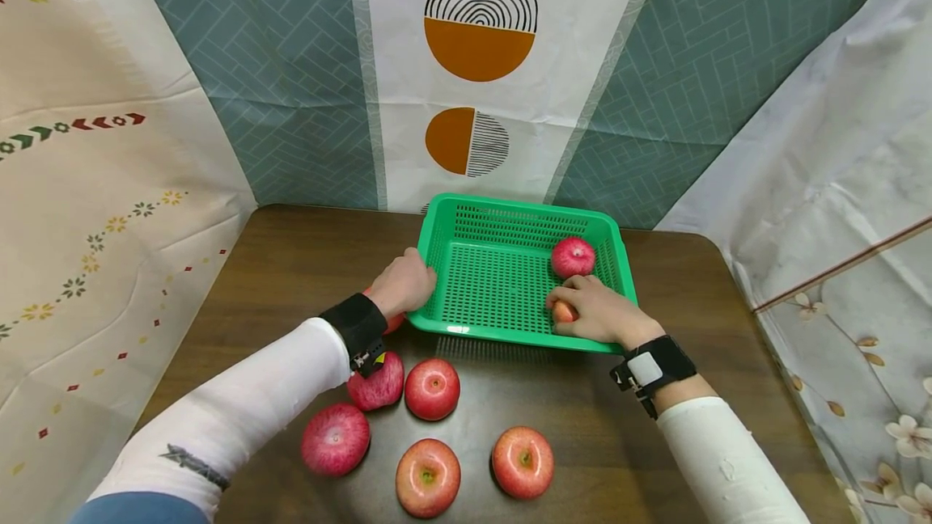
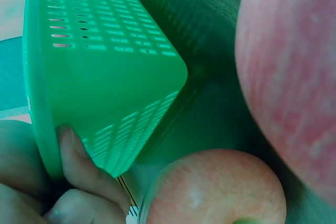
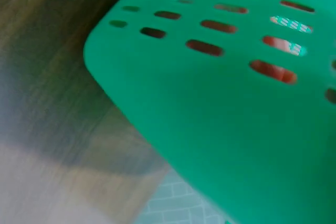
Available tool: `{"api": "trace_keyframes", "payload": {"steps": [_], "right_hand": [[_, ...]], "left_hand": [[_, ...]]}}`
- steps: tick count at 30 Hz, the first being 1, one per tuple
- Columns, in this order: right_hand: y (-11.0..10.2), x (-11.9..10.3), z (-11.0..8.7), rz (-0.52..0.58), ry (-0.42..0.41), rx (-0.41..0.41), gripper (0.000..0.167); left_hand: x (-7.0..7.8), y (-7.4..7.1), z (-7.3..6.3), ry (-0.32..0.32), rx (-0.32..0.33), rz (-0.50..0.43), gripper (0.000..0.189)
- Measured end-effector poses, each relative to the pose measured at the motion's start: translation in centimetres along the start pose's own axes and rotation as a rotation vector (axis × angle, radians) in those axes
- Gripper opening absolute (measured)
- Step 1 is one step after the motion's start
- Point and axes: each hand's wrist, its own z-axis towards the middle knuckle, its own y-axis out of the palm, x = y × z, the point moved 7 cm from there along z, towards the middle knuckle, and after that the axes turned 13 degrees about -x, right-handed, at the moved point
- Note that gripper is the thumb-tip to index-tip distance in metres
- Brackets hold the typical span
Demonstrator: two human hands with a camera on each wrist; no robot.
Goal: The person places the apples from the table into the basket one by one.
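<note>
A green slotted plastic basket [image 1: 502, 336] stands toward the back of the table. My left hand [image 1: 404, 285] grips its left rim; in the left wrist view the fingers [image 2: 79, 156] curl over the edge. Inside the basket's front right corner, my right hand [image 1: 603, 312] holds an apple [image 1: 564, 312], mostly covered by the fingers. Just behind it in the basket sits a redder apple [image 1: 573, 257]. Only the basket's outer wall [image 3: 184, 98] fills the right wrist view, with red showing through some slots; the hand is out of sight there.
Several apples lie on the brown table [image 1: 604, 443] in front: a dark red apple [image 1: 336, 439], a red apple [image 1: 433, 389], and paler apples [image 1: 428, 478] [image 1: 523, 462]. Another apple [image 1: 394, 323] is partly hidden beneath my left wrist. A patterned cloth [image 1: 291, 87] hangs behind.
</note>
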Motion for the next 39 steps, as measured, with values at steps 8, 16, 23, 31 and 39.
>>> {"api": "trace_keyframes", "payload": {"steps": [8,16,23,31,39], "right_hand": [[-0.1,0.0,-0.1,-0.016,-0.020,0.059,0.026],[0.1,0.1,0.0,-0.006,-0.009,0.035,0.026],[0.1,-0.1,0.0,-0.007,-0.006,0.019,0.025],[0.1,-0.1,-0.1,-0.006,-0.015,0.022,0.024],[0.1,-0.2,-0.1,-0.008,-0.014,0.019,0.027]], "left_hand": [[-2.9,1.5,4.8,0.009,-0.002,-0.023,0.053],[-0.2,0.2,0.6,0.038,0.001,0.001,0.057],[4.2,-2.2,-6.8,0.039,-0.002,-0.003,0.045],[2.5,-1.1,-3.9,0.028,-0.002,0.001,0.047],[-2.0,1.1,3.5,0.046,0.018,0.007,0.053]]}}
